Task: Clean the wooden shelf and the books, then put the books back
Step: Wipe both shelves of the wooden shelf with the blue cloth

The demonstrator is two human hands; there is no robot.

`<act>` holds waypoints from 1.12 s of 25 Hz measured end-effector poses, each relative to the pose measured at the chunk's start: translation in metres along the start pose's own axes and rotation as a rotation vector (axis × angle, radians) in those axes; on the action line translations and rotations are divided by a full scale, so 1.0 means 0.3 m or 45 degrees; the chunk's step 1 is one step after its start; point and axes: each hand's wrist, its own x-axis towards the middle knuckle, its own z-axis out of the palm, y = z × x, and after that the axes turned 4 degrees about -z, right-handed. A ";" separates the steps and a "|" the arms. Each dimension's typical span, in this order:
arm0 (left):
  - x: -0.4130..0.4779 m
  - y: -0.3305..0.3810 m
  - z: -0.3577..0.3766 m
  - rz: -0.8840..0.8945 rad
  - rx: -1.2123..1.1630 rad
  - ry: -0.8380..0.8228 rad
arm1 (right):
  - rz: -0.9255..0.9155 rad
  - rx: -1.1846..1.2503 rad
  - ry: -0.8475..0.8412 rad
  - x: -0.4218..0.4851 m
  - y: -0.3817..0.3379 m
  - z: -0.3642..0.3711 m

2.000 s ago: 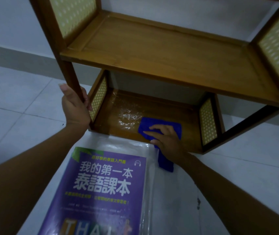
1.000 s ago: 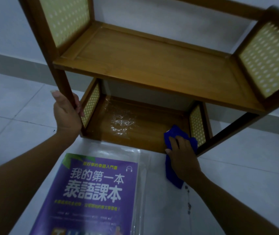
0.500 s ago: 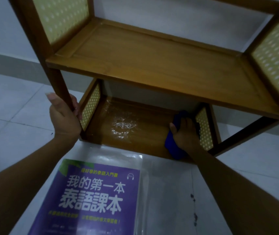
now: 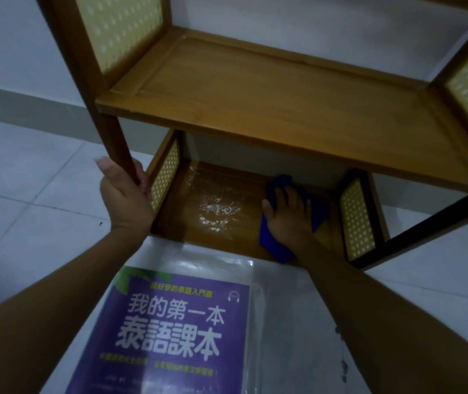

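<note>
Low on the bottom board of the wooden shelf point(image 4: 284, 106), the right hand point(image 4: 289, 220) presses flat on a blue cloth point(image 4: 272, 245) — the whitish patch point(image 4: 218, 211) lies just to its left. The left hand point(image 4: 124, 194) grips the front-left post point(image 4: 116, 149) — a purple book point(image 4: 170, 322) lies on the floor point(image 4: 42, 223) in front.

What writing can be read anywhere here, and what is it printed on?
"我的第一本": large white line on the purple book cover.
"泰語課本": bigger white line just below.
"最好學的泰語入門書": small yellow line at the cover's top, barely legible.
Headphones sign: cover's upper right corner.
Lower yellow line and fine print: too blurred to read.
Wooden shelf and blue cloth: no text.
</note>
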 end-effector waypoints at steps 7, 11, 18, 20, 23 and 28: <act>0.003 0.003 -0.010 0.017 0.021 -0.052 | -0.257 -0.097 -0.124 -0.005 -0.071 0.031; 0.008 0.003 -0.019 0.021 0.037 -0.108 | 0.016 -0.161 0.004 -0.101 0.046 0.014; -0.004 0.013 -0.012 -0.033 0.022 -0.100 | 0.165 -0.034 -0.139 -0.055 -0.086 0.020; -0.005 0.018 -0.017 -0.041 0.016 -0.101 | 0.042 -0.014 -0.236 -0.013 -0.198 0.031; -0.005 0.017 -0.020 -0.044 0.021 -0.139 | -0.153 0.014 -0.303 0.022 -0.340 0.055; 0.012 0.015 -0.050 0.013 0.028 -0.265 | -0.211 -0.053 -0.174 -0.011 -0.244 0.048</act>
